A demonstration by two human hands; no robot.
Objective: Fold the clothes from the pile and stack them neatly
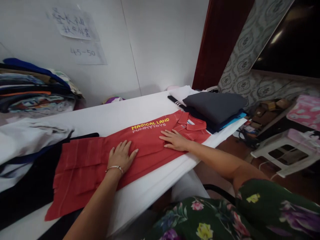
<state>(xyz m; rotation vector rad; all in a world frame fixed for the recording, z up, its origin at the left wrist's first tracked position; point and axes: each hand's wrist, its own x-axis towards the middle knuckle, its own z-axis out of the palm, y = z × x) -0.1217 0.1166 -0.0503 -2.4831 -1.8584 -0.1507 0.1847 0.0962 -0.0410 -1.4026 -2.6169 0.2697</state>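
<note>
A red collared shirt (147, 141) lies lengthwise across the white table, its collar toward the right and its lower end at the left. Yellow and pale lettering reading "MAGICAL LAND FUNNYTOYS" runs along its upper part. My left hand (121, 155), with a bracelet at the wrist, rests flat on the middle of the shirt, fingers spread. Nearer the collar, my right hand (175, 140) also lies flat on the cloth with its fingers stretched out. Neither hand grips anything. Folds cross the shirt's left part.
Folded dark garments (216, 105) are stacked on the right of the white table (135, 106). Loose white and black clothes (32, 140) lie at the left, partly under the shirt. Behind them stands a clothing pile (35, 88). A white plastic stool (287, 151) stands at the right.
</note>
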